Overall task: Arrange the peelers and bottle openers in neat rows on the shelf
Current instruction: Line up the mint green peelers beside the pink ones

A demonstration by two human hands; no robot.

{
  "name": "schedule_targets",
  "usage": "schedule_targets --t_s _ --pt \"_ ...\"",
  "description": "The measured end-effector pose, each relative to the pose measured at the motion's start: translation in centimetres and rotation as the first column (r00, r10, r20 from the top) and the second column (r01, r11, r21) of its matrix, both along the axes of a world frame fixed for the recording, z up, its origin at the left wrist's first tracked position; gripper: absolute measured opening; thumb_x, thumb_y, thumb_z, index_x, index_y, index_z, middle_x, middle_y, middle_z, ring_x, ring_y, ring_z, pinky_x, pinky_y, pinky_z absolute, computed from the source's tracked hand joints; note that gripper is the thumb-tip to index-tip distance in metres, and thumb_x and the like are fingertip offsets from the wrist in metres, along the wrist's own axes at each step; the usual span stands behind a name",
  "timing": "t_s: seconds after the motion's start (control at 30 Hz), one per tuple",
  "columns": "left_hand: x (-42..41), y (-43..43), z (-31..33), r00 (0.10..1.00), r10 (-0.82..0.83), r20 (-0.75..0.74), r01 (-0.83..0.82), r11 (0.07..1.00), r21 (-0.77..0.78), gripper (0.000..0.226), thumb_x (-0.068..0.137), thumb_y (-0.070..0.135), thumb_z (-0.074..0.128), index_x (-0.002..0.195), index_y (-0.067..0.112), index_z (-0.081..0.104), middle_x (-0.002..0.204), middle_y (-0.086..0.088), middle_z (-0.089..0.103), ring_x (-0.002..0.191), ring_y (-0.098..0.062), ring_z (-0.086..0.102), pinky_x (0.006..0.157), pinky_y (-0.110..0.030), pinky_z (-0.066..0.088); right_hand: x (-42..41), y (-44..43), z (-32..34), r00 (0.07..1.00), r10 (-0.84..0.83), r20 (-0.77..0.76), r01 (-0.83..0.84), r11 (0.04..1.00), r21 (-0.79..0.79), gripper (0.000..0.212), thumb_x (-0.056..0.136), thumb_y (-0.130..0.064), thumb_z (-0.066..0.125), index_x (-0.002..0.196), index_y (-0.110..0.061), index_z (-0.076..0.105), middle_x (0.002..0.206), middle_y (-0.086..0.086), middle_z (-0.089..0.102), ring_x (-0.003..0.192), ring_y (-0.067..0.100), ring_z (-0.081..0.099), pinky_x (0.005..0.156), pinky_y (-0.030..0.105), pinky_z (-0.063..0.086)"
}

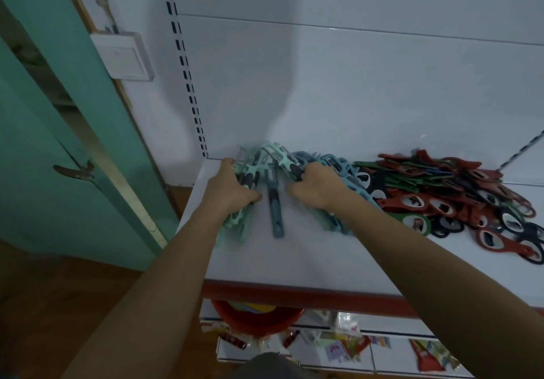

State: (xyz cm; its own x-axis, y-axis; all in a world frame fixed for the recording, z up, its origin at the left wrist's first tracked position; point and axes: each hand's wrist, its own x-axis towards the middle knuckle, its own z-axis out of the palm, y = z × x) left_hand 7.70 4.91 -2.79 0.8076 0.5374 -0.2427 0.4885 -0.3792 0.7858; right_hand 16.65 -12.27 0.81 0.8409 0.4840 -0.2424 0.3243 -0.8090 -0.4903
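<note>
You are reaching both arms onto the white shelf (294, 255), working at its left end near the back panel. Your left hand (232, 187) is curling its fingers and thumb around a bundle of mint-green peelers (235, 222), which is lying at the shelf's left edge with its ends sticking out past the hand on both sides. Your right hand (315, 184) is gripping a bunch of light-blue peelers (335, 163), the fingers bent over the dark-handled ones at the near side of that bunch. A single blue peeler (275, 211) is lying flat between your two hands, touching neither, its length pointing from the back panel toward the shelf's red front edge.

The bottle openers (441, 190), red, green and dark ones, are lying in a loose, overlapping heap to the right of the light-blue peelers, spreading toward the front on the right side. Neither hand is touching them.

A green door (44, 143) is standing to the left of the shelf, with a white wall switch (123, 55) beside it. A red bucket (256, 319) is sitting under the shelf.
</note>
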Motion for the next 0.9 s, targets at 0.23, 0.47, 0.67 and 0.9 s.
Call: schedule_targets --t_s 0.23,0.47,0.67,0.9 --pt "-1.6 0.3 0.8 0.949 0.265 0.171 -0.125 0.814 -0.568 0.065 0.083 0.007 0.078 0.139 0.018 0.047 0.111 -0.011 0.069 0.085 -0.025 0.070 0.068 -0.034 0.057 -0.7 -0.3 0.0 0.918 -0.029 -0.395 0.264 0.789 0.554 0.013 0.082 0.004 0.069 0.080 -0.005 0.059 0.060 0.010 0.056 0.052 0.022 0.052 0.054 0.033 0.048" --pt "-1.2 -3.1 4.1 0.871 0.271 0.409 0.139 0.663 -0.736 0.058 0.088 0.001 0.073 0.139 0.019 0.051 0.119 -0.013 0.072 0.103 -0.030 0.073 0.082 -0.046 0.062 -2.2 0.4 0.6 0.825 0.259 -0.503 0.296 0.560 0.774 0.049 0.079 -0.005 0.084 0.124 -0.003 0.064 0.107 0.012 0.076 0.097 0.026 0.075 0.082 0.036 0.061" --pt "0.3 -5.9 5.0 0.889 0.178 0.421 0.202 0.672 -0.712 0.043 0.092 -0.001 0.066 0.133 0.011 0.058 0.118 -0.014 0.073 0.104 -0.032 0.073 0.078 -0.043 0.062 -0.7 -3.6 1.5 0.861 0.159 -0.484 0.323 0.562 0.761 0.048 0.079 0.003 0.081 0.123 -0.002 0.063 0.108 0.015 0.075 0.098 0.032 0.074 0.085 0.044 0.061" --pt "2.8 -13.4 6.2 0.911 0.140 0.388 0.205 0.664 -0.720 0.026 0.093 -0.004 0.062 0.117 0.004 0.068 0.106 -0.018 0.076 0.094 -0.032 0.075 0.077 -0.045 0.063 0.2 -10.2 1.8 0.917 0.058 -0.396 0.317 0.499 0.807 0.047 0.078 0.004 0.082 0.121 0.000 0.062 0.110 0.014 0.075 0.099 0.030 0.074 0.086 0.042 0.061"
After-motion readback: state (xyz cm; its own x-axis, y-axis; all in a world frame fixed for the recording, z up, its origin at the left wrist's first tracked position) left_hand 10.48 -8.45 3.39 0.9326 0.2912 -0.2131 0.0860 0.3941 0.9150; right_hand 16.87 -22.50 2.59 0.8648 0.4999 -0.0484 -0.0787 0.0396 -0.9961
